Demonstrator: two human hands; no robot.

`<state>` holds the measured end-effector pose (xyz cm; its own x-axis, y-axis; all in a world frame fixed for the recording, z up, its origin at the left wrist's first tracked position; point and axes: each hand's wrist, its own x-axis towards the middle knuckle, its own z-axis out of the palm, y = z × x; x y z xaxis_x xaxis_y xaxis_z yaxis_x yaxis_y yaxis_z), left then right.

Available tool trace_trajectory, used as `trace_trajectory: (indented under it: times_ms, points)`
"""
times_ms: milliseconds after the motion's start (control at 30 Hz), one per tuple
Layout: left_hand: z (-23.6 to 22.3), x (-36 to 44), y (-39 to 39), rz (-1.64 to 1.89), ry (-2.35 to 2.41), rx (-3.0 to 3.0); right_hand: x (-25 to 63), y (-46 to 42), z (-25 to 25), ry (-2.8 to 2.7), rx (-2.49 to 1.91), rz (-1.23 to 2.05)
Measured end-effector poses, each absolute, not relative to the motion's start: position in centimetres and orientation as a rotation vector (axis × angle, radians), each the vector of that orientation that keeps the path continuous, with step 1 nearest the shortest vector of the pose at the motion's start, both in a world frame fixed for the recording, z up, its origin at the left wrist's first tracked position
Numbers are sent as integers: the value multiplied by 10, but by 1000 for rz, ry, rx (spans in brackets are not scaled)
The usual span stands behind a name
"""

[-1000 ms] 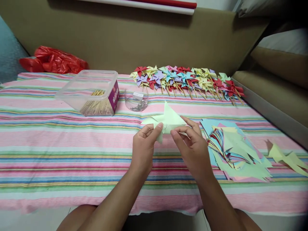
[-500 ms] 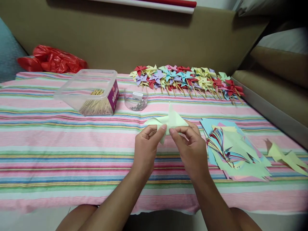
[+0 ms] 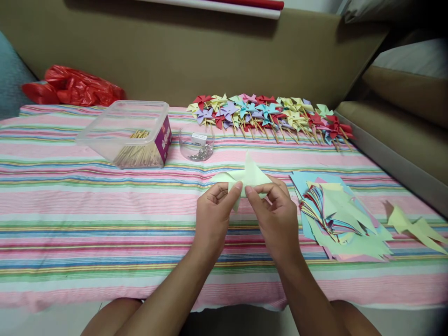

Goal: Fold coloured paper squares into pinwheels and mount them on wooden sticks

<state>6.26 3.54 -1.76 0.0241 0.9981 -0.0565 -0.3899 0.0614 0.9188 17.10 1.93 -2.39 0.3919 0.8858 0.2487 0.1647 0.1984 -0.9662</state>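
A pale green paper pinwheel (image 3: 250, 175), its blades partly folded, is pinched between my two hands above the striped cloth. My left hand (image 3: 215, 210) grips its left side, thumb on top and fingers curled behind. On the other side my right hand (image 3: 276, 210) pinches the paper close to the middle, with the thumb tip near the left thumb. One blade points up, and another hangs down by the left thumb. The fingertips behind the paper are hidden. To the right of my right hand lies a stack of cut coloured paper (image 3: 346, 214).
A clear plastic box (image 3: 140, 135) of wooden sticks stands at left, beside a round clear container (image 3: 196, 145) of small metal pieces. Finished pinwheels (image 3: 269, 114) lie in rows at the back. A yellow cut sheet (image 3: 413, 226) is far right, a red plastic bag (image 3: 77, 86) back left.
Both hands keep the same pinch on the green pinwheel, with only a very slight shift of the fingers. The whole view has moved a little.
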Motion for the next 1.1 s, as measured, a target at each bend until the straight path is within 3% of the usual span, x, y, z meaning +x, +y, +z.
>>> trace_trajectory:
  times_ms: [233, 467, 900, 1100]
  points:
    - [-14, 61, 37, 1355, 924, 984, 172, 21, -22, -920, -1122, 739]
    - [-8, 50, 44, 1193, 947, 1204, 202, 18, -9, -1018, -1083, 1228]
    - [-3, 27, 57, 910, 943, 1597, 208, 15, -10, -1088, -1227, 1298]
    - [-4, 26, 58, 923, 884, 1494, 201, 17, -15, -1010, -1177, 1295]
